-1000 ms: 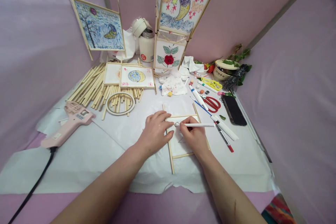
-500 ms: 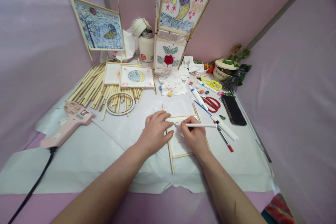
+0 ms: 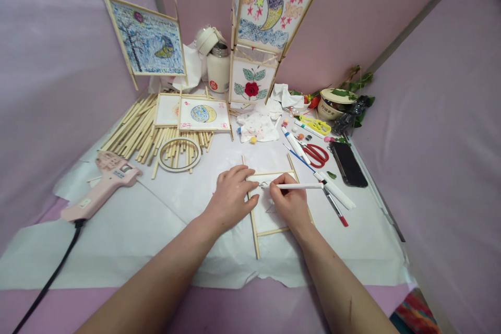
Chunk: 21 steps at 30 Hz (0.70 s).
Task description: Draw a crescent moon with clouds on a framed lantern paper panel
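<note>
A white panel in a thin wooden-stick frame (image 3: 270, 224) lies flat on the covered table. My left hand (image 3: 234, 195) rests across its left stick, fingers spread, fingertips on the frame and paper. My right hand (image 3: 289, 201) pinches a white marker pen (image 3: 303, 186) over the panel's upper part, its back end pointing right. Small dark lines show on the paper near the pen's tip, with fainter lines lower down. The tip itself is partly hidden by the fingers.
Red scissors (image 3: 319, 155), a capped white marker (image 3: 338, 193), a fine pen (image 3: 335, 207) and a phone (image 3: 348, 164) lie to the right. At left are a pink glue gun (image 3: 102, 188), a tape roll (image 3: 160, 159) and wooden sticks (image 3: 127, 128). A decorated lantern (image 3: 254, 52) stands behind.
Slightly more dark line shows on the paper near the pen tip. The pen has shifted very slightly in my right hand; my left hand stays put.
</note>
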### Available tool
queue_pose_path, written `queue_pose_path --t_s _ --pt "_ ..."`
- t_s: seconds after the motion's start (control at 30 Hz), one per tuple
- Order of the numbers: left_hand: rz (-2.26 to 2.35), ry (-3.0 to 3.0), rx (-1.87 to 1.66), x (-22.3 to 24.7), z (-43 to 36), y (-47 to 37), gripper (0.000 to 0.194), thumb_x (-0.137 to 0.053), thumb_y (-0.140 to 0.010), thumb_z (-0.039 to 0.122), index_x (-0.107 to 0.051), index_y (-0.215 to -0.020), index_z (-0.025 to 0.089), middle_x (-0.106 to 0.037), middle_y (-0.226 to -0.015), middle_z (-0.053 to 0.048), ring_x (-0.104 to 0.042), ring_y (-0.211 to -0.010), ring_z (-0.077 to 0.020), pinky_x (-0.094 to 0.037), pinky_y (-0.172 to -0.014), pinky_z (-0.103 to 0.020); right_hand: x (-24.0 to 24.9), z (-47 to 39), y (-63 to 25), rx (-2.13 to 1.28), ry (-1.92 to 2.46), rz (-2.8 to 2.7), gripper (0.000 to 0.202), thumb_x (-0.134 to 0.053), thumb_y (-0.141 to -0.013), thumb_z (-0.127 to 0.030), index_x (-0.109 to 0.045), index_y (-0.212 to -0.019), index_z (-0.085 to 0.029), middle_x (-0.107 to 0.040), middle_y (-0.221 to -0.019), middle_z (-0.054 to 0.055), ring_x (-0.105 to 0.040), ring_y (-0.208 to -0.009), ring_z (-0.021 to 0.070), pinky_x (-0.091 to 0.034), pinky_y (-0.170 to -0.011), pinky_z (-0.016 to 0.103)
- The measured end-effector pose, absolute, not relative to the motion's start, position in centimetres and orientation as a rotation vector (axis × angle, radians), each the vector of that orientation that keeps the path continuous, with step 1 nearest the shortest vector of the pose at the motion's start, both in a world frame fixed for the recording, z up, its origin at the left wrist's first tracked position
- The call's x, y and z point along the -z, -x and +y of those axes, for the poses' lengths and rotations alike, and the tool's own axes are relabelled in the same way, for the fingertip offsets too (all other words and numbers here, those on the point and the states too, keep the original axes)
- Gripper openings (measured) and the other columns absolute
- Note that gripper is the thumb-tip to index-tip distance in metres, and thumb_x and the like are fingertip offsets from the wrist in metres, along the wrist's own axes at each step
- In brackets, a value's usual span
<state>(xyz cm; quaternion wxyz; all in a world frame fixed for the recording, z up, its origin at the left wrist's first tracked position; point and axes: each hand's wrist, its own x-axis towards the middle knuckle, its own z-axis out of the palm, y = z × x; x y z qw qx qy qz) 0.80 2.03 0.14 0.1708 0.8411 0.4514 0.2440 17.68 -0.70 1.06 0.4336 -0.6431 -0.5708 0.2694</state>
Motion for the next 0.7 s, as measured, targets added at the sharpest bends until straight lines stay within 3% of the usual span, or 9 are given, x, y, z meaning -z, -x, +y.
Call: queue_pose_path --t_s 0.7 --pt "1.287 -2.397 -0.681 -0.21 2.05 -0.78 0.02 -0.065 -0.081 0.022 -0.071 -0.099 0.025 -0.059 -0.129 -0.005 -0.043 -0.127 -0.0293 -0.037 -0.098 -0.049 -1.07 -0.66 -17.7 -0.683 1.599 -1.462 0.013 -0.055 -0.076 -0.025 -0.05 -0.065 -0.021 -0.046 -0.054 -0.006 -0.042 -0.052 0.0115 -0.035 -0.053 0.025"
